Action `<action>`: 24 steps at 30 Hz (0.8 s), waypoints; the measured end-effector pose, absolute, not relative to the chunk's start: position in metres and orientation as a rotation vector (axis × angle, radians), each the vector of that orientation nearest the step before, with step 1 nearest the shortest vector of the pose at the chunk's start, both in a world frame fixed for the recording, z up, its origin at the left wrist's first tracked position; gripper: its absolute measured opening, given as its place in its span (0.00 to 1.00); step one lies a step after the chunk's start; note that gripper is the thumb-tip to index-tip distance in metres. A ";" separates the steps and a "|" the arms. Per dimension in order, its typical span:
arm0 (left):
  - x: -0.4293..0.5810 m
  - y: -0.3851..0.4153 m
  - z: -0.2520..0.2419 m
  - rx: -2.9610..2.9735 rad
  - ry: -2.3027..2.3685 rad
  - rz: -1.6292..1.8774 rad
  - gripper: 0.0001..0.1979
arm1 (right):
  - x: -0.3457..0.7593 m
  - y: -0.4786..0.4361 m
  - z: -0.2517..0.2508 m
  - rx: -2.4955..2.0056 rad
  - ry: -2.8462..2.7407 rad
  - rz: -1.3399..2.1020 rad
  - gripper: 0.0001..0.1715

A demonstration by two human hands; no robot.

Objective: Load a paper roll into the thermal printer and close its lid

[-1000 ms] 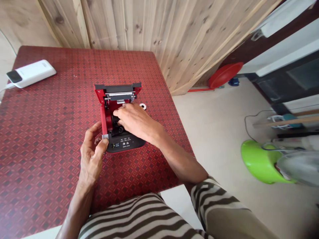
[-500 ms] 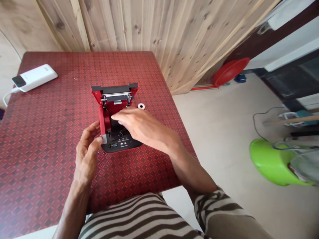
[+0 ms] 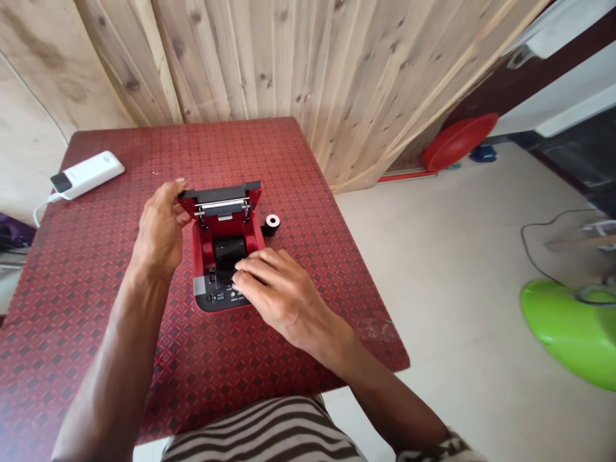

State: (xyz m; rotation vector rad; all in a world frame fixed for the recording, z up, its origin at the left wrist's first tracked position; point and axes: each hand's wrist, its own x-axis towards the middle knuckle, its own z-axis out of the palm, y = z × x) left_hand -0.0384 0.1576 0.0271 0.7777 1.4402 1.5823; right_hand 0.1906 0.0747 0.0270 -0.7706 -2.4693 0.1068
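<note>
Striped clothing [image 3: 269, 433] at the near edge, right by the desk [image 3: 202, 372], which has a red patterned top. Green tub [image 3: 568, 330] on the floor, right, cut off by the frame edge. Right hand [image 3: 283, 292] comes in from near right, over the right part of the printer's front panel [image 3: 212, 300]; fingers bent, thumb and fingertips close together at the black strip [image 3: 224, 273]. Can't tell whether it pinches the strip.

Printer [image 3: 197, 247] sits on the desk between the two hands, red and black, opened up. Grey patch [image 3: 199, 285] on its near left corner. Black roll [image 3: 230, 247] lies in the red bay, strip running from it toward the near side. Lid [image 3: 219, 194] stands raised at the far side, tilted. Left hand [image 3: 161, 228] is half-curled at the lid's left corner, fingers touching the edge; grip too hidden to tell.

Small roll, white end [image 3: 273, 221], just beside the printer, far right. White power bank [image 3: 94, 174] with cable, far left of desk. Wooden wall [image 3: 231, 70] behind; red basin [image 3: 459, 142] on the floor, far right.
</note>
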 end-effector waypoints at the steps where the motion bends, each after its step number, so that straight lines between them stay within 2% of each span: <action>1: -0.038 0.154 0.027 0.780 1.427 1.571 0.17 | 0.191 0.073 0.025 -0.773 -2.450 0.064 0.11; 6: -0.037 0.112 0.022 0.766 1.438 1.454 0.17 | 0.192 0.068 0.015 -0.777 -2.387 -0.045 0.15; 12: -0.027 0.057 0.007 0.824 1.374 1.305 0.27 | 0.190 0.060 0.010 -0.810 -2.298 -0.050 0.13; 24: -0.017 0.044 -0.006 0.898 1.444 1.374 0.30 | 0.186 0.059 0.001 -0.858 -2.169 0.163 0.09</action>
